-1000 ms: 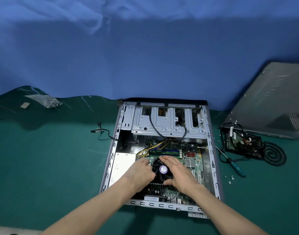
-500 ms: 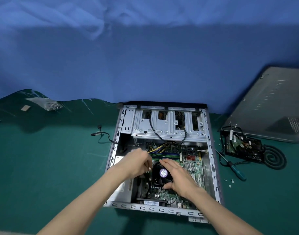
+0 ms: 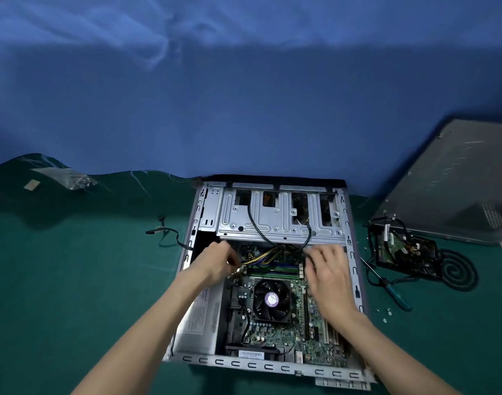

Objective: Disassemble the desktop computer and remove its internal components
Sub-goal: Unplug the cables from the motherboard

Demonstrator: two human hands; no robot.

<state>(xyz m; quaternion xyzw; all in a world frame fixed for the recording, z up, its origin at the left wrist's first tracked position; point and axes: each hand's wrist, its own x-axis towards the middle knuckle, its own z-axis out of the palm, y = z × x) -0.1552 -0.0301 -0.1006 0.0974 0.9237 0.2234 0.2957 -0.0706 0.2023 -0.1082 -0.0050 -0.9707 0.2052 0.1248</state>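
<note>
The open computer case (image 3: 268, 367) lies in the lower centre of the frame, its side panel (image 3: 455, 181) already off at the right, beside a removed drive (image 3: 403, 248) and a screwdriver (image 3: 392, 292). The motherboard (image 3: 284, 332), CPU fan (image 3: 271, 299) and RAM sticks (image 3: 272, 269) remain inside. The left hand (image 3: 215, 262) seems curled near the yellow cables (image 3: 258, 258); the right hand (image 3: 328, 269) is blurred, so I cannot tell its grip.

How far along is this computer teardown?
Done: the side panel is off, and one removed part lies beside the screwdriver. In hand: the left hand and right hand reach the memory sticks' ends. Left: fan, motherboard, power supply.
</note>
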